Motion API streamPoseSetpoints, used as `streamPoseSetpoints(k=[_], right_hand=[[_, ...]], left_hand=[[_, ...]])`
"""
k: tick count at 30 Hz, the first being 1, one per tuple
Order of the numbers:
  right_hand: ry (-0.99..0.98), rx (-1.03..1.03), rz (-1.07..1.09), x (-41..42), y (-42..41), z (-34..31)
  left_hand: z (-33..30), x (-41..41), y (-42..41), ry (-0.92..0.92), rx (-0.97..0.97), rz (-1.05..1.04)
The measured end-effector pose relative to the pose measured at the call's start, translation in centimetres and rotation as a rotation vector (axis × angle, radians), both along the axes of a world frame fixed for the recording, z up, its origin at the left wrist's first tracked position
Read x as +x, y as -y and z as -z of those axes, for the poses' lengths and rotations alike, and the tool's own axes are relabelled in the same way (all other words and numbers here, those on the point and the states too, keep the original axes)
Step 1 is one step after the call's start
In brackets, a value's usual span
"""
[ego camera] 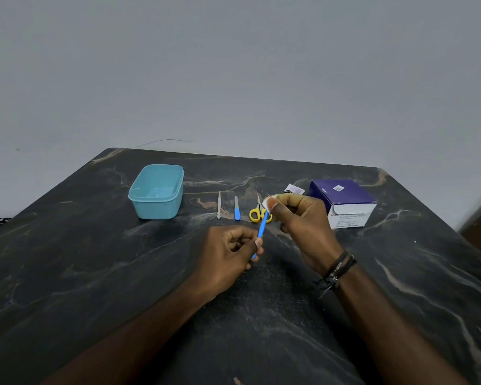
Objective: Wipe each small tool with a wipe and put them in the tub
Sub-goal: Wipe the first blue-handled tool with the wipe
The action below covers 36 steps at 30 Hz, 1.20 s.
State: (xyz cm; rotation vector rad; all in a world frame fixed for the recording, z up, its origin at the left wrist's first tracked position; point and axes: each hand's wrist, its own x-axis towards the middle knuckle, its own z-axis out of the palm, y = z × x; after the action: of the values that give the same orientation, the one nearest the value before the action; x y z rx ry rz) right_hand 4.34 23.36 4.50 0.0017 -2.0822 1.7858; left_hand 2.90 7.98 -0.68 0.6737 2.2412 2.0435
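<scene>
Above the dark marble table [67, 273], mid-frame, the left hand [228, 257] pinches the lower end of a thin blue tool [262, 227] between thumb and curled fingers, holding it angled up and to the right. The right hand [297, 218] has its fingers closed on a small white wipe [267, 204], thumb pressing it around the tool's upper tip (the tip itself is hidden under the wipe). Both hands are clamped, no open fingers.

Step in hand, by my read: wiping this tool, first of the set, since the blue tub [156, 190] at far left looks empty. Still lying in a row beyond the hands: a slim metal tool [219, 205], a blue-handled file [236, 209] and yellow-handled scissors [257, 211], the scissors partly behind the held tool. A torn sachet [293, 188] and a purple box [345, 201] sit at right.

Next move likely calls for sliding the wipe down the shaft, then carrying the tool left across the row to drop it in the tub, well apart from the hands.
</scene>
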Motion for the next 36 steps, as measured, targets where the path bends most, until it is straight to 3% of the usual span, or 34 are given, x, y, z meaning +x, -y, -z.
streamPoseSetpoints(k=[8, 14, 21, 26, 36], right_hand=[[-0.028, -0.043, 0.033, -0.2, 0.0, 0.4], [0.011, 0.061, 0.010, -0.3, 0.1, 0.7], [-0.078, 0.199, 0.157, -0.4, 0.9, 1.0], [-0.037, 0.294, 0.081, -0.2, 1.3, 1.4], [-0.065, 0.154, 0.108, -0.6, 1.2, 1.7]], left_hand=[[-0.4, 0.2, 0.0, 0.022, 0.009, -0.032], [-0.4, 0.1, 0.0, 0.031, 0.009, -0.069], [-0.5, 0.1, -0.2, 0.050, 0.020, -0.115], [-0.8, 0.3, -0.2, 0.060, 0.048, -0.115], [-1.1, 0.4, -0.2, 0.030, 0.037, -0.129]])
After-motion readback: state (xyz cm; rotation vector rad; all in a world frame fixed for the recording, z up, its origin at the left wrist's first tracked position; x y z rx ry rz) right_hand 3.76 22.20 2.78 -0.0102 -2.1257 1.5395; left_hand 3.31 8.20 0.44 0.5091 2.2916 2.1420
